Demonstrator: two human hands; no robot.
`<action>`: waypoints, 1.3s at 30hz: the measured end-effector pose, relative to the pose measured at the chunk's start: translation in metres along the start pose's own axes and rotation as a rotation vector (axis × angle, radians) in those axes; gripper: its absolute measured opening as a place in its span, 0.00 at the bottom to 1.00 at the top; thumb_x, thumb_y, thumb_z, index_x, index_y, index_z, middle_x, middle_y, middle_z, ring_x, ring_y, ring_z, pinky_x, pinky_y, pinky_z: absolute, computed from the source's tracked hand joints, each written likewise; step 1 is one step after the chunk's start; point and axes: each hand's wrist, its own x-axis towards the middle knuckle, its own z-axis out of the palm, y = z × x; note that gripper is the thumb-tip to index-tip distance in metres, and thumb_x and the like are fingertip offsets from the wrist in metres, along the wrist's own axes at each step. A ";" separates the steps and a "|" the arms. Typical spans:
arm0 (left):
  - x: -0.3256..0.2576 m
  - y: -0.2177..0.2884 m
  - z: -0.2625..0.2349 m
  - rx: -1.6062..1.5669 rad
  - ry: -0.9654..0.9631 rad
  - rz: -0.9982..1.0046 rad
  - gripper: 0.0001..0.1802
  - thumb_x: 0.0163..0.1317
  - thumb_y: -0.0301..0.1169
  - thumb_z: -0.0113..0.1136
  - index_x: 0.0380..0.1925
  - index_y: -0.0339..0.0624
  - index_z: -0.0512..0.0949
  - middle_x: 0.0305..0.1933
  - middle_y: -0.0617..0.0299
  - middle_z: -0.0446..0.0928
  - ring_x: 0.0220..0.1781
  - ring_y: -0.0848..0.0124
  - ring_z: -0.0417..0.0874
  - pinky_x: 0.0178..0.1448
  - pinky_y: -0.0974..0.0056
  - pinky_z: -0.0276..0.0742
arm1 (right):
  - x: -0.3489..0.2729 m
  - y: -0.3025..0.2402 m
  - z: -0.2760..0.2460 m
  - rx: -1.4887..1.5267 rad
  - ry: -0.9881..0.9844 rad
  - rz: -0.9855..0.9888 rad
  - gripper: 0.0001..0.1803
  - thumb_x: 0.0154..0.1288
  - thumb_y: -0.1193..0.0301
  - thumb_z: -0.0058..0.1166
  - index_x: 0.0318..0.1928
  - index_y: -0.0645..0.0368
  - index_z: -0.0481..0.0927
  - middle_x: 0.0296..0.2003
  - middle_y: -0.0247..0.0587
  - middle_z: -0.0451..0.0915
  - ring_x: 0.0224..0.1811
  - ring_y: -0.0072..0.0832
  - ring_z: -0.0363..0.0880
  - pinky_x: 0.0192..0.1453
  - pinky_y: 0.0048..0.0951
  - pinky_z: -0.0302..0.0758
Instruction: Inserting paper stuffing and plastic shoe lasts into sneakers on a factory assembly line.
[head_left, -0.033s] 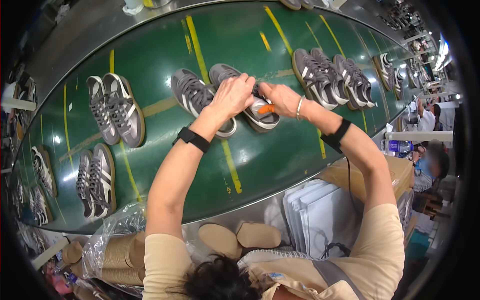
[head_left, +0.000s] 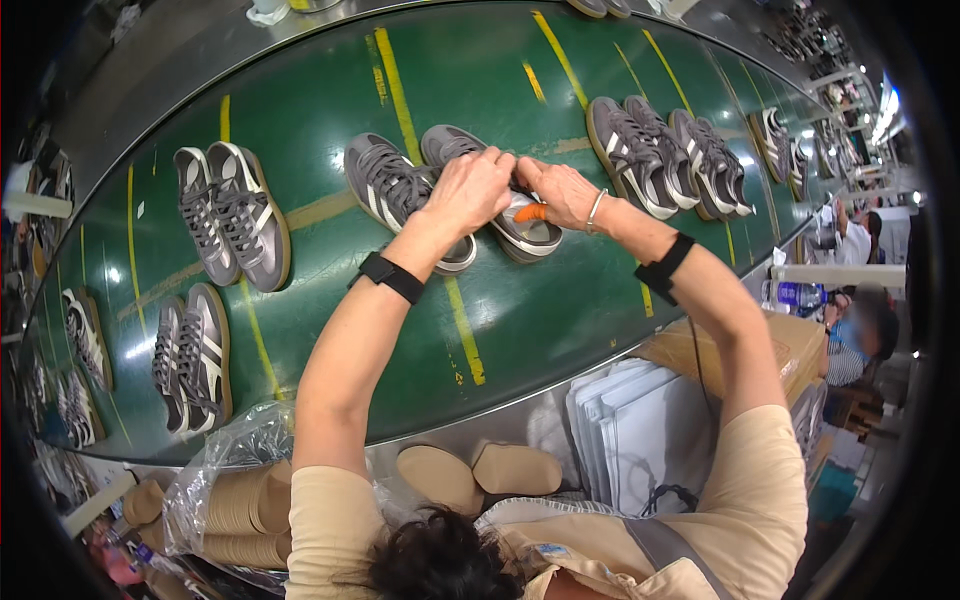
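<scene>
A grey low sneaker [head_left: 530, 240] with white trim lies under both my hands, its toe pointing away. My left hand [head_left: 470, 190] is closed over its lacing, fingers bent and pinched at the dark laces. Against it from the right, my right hand [head_left: 560, 193] is pinched at the same laces; the fingertips are partly hidden. Something orange [head_left: 531, 212] shows beneath the right fingers, over the shoe opening; whether it is a finger cover or a tool, I cannot tell. Just left lies the matching sneaker [head_left: 385, 180], laced, partly behind my left wrist.
Green belt [head_left: 540, 320] with yellow lines carries more sneaker pairs, left [head_left: 235, 215] and right [head_left: 640, 150]. Along the near edge are brown insole-shaped pieces [head_left: 515, 470], stacked brown pieces in a plastic bag [head_left: 240, 500], white sheets [head_left: 640, 430] and a cardboard box [head_left: 750, 350]. A person sits far right.
</scene>
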 end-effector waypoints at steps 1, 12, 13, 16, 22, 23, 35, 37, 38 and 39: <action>-0.001 0.001 0.000 0.018 -0.041 -0.032 0.17 0.49 0.30 0.63 0.37 0.35 0.70 0.38 0.48 0.73 0.40 0.48 0.78 0.43 0.51 0.76 | 0.003 0.006 0.008 0.023 -0.044 -0.065 0.24 0.53 0.64 0.64 0.42 0.61 0.64 0.38 0.55 0.77 0.39 0.56 0.76 0.40 0.50 0.73; -0.282 -0.030 -0.183 0.316 0.446 -0.693 0.15 0.44 0.19 0.58 0.36 0.33 0.74 0.36 0.48 0.75 0.42 0.48 0.77 0.48 0.52 0.72 | 0.084 -0.058 -0.072 0.006 -0.049 -0.193 0.19 0.48 0.69 0.65 0.39 0.62 0.74 0.35 0.47 0.78 0.41 0.44 0.79 0.43 0.37 0.74; -0.324 -0.041 -0.208 0.436 0.347 -0.910 0.18 0.44 0.21 0.62 0.39 0.33 0.73 0.40 0.46 0.74 0.44 0.47 0.76 0.49 0.52 0.72 | 0.109 -0.075 -0.069 0.051 0.127 -0.343 0.16 0.49 0.72 0.63 0.39 0.63 0.74 0.33 0.48 0.77 0.40 0.44 0.79 0.42 0.37 0.75; -0.410 -0.068 -0.246 0.470 -0.012 -1.306 0.32 0.43 0.30 0.71 0.47 0.31 0.68 0.48 0.41 0.72 0.52 0.47 0.75 0.55 0.52 0.72 | 0.200 -0.142 -0.019 -0.073 0.282 -0.444 0.13 0.52 0.76 0.58 0.40 0.63 0.74 0.37 0.47 0.76 0.43 0.43 0.78 0.45 0.38 0.76; -0.445 -0.083 -0.243 0.326 -0.401 -1.317 0.48 0.37 0.39 0.76 0.56 0.33 0.60 0.58 0.39 0.66 0.60 0.46 0.71 0.61 0.53 0.71 | 0.358 -0.251 0.090 -0.592 0.543 -0.832 0.14 0.62 0.74 0.46 0.49 0.60 0.73 0.55 0.42 0.73 0.62 0.39 0.67 0.62 0.35 0.68; -0.446 -0.083 -0.242 0.332 -0.457 -1.248 0.49 0.37 0.38 0.76 0.58 0.34 0.59 0.58 0.40 0.65 0.60 0.46 0.71 0.61 0.53 0.71 | 0.368 -0.260 0.101 -0.672 0.479 -0.772 0.17 0.62 0.72 0.45 0.53 0.58 0.71 0.59 0.43 0.70 0.65 0.36 0.64 0.68 0.36 0.62; -0.464 -0.097 -0.235 0.329 -0.126 -1.019 0.21 0.44 0.28 0.65 0.40 0.34 0.74 0.44 0.45 0.77 0.47 0.47 0.79 0.50 0.51 0.75 | 0.251 -0.274 0.053 -0.544 -0.159 -0.501 0.12 0.38 0.67 0.61 0.28 0.56 0.81 0.27 0.51 0.81 0.35 0.49 0.81 0.43 0.44 0.77; -0.460 -0.092 -0.238 0.329 -0.056 -1.009 0.20 0.43 0.29 0.64 0.38 0.33 0.76 0.40 0.42 0.78 0.43 0.44 0.79 0.47 0.47 0.75 | 0.202 -0.269 0.061 -0.495 -0.129 -0.307 0.13 0.39 0.65 0.61 0.28 0.57 0.82 0.27 0.53 0.80 0.35 0.50 0.80 0.44 0.44 0.76; -0.458 -0.092 -0.242 0.345 -0.018 -0.995 0.18 0.43 0.29 0.63 0.36 0.33 0.77 0.38 0.42 0.78 0.42 0.44 0.79 0.47 0.48 0.75 | 0.180 -0.268 0.066 -0.430 -0.060 -0.211 0.13 0.39 0.65 0.61 0.29 0.57 0.82 0.27 0.54 0.80 0.35 0.50 0.80 0.45 0.44 0.76; -0.457 -0.092 -0.248 0.360 0.005 -0.992 0.16 0.44 0.30 0.62 0.34 0.33 0.77 0.36 0.42 0.79 0.41 0.43 0.79 0.46 0.48 0.76 | 0.161 -0.269 0.073 -0.383 0.004 -0.079 0.14 0.40 0.65 0.62 0.30 0.57 0.83 0.28 0.55 0.80 0.36 0.51 0.80 0.45 0.45 0.77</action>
